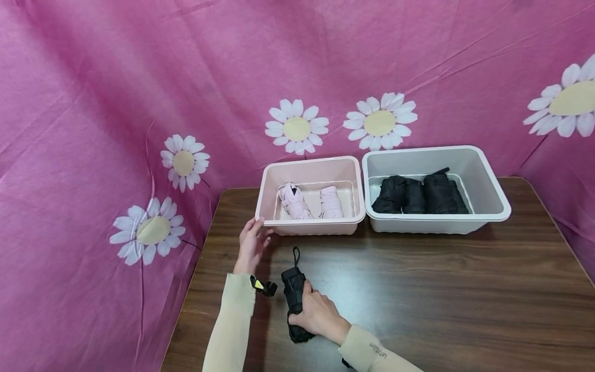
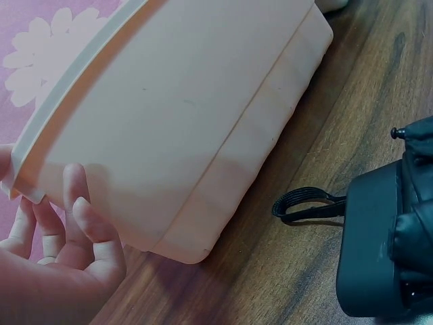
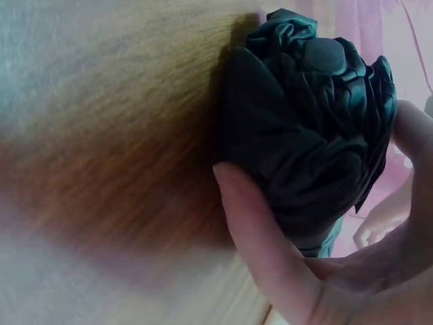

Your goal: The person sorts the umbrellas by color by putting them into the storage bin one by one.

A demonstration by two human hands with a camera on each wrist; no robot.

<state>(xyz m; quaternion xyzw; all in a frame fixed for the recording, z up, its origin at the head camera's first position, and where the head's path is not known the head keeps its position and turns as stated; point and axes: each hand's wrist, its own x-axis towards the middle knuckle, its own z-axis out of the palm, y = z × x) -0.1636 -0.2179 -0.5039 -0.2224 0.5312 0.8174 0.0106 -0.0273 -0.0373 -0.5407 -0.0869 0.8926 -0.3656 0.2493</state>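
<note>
A folded black umbrella lies on the table, its handle end and strap loop pointing toward the bins. My right hand grips it from the right side, thumb near the gathered fabric end. In the right wrist view the dark bunched fabric sits between thumb and fingers. My left hand holds the front left corner of the pink bin, one fingertip over the rim and the other fingers curled beneath it. Inside that bin are two pale pink rolled bundles, like folded umbrellas.
Beside the pink bin, to its right, stands a light grey bin with several black folded bundles inside. Both bins stand at the back of the brown wooden table, against a pink cloth printed with daisies.
</note>
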